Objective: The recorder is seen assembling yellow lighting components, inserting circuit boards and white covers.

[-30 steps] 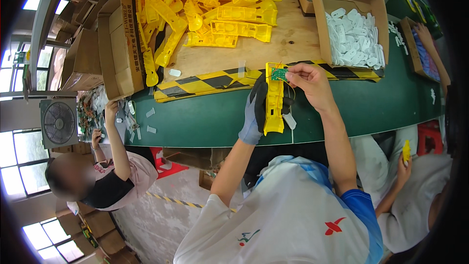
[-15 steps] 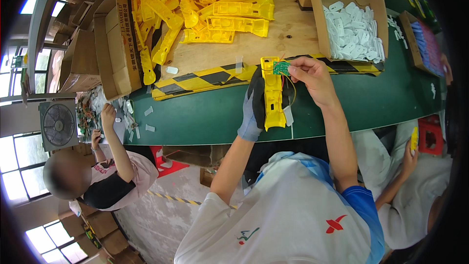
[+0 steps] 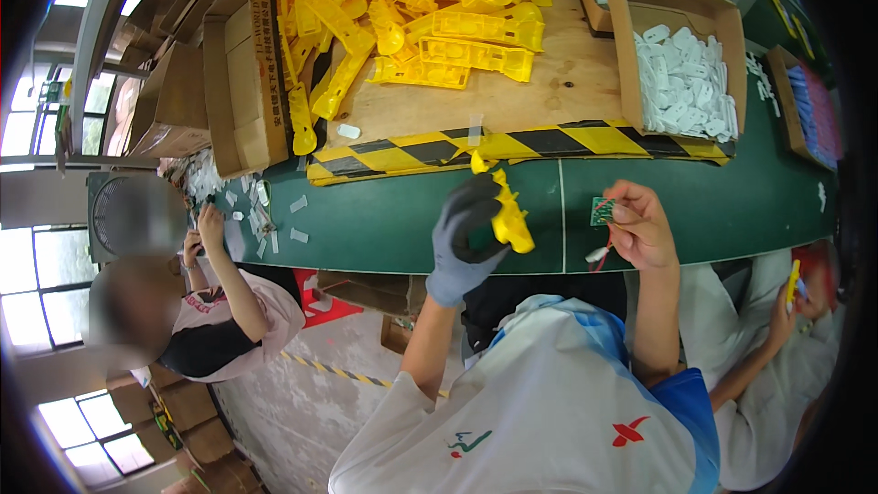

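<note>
The left hand (image 3: 465,236), in a grey glove, is clamped around a yellow plastic housing (image 3: 506,212), holding it above the green worktop (image 3: 393,220) near its front edge. The right hand (image 3: 640,224) is bare and pinches a small green circuit board (image 3: 602,211) between thumb and fingertips, just right of the housing and apart from it; thin wires, one red, hang below the board. Both hands are raised side by side with a clear gap between them.

Behind them a yellow-and-black striped strip (image 3: 549,142) edges a wooden board (image 3: 567,82) heaped with more yellow plastic parts (image 3: 421,18). To the right on that board stands a cardboard box (image 3: 677,9) filled with white plastic pieces (image 3: 686,82). To the left lies an open cardboard carton (image 3: 240,82). A co-worker (image 3: 219,320) sits at far left, another person (image 3: 786,357) at far right holding a small yellow piece
</note>
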Demonstrator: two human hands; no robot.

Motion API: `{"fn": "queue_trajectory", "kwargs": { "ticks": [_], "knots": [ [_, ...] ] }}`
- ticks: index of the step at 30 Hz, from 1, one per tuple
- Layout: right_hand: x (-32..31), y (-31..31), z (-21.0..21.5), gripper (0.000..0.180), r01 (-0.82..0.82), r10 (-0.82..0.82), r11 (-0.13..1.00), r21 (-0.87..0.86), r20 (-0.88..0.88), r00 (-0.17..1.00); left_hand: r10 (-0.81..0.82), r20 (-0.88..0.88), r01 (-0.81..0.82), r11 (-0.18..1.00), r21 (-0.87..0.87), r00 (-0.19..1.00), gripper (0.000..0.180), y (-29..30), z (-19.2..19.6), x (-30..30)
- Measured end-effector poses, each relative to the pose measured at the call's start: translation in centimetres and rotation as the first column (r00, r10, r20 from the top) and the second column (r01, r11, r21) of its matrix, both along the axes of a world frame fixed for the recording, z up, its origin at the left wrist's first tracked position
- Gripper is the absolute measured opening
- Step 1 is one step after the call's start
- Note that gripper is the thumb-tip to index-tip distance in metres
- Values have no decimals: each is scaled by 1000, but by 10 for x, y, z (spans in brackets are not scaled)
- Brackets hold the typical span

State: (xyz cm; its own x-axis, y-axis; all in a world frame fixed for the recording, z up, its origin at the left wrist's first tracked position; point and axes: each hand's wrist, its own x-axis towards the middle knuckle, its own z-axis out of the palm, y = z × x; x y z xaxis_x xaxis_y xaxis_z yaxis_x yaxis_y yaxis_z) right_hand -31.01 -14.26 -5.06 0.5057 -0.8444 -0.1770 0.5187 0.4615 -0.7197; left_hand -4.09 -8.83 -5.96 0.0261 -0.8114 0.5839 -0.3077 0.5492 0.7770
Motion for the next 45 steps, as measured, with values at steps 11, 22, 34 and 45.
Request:
{"fn": "queue_trajectory", "kwargs": {
  "ticks": [11,22,34,45],
  "knots": [
    [35,16,-9,11,-14,11,1000,-22,-123,992,-117,860,407,907,-112,497,30,-9,-13,-10],
    [71,37,-3,12,-360,166,894,-268,-549,819,-43,788,-60,993,101,615,59,-66,10,74],
    [82,45,5,6,-341,51,882,-326,-652,756,376,896,-843,537,-4,235,61,59,-12,177],
    [82,48,-4,9,-329,36,885,-330,-655,755,437,879,-981,117,158,194,82,65,-27,200]
  ]
}}
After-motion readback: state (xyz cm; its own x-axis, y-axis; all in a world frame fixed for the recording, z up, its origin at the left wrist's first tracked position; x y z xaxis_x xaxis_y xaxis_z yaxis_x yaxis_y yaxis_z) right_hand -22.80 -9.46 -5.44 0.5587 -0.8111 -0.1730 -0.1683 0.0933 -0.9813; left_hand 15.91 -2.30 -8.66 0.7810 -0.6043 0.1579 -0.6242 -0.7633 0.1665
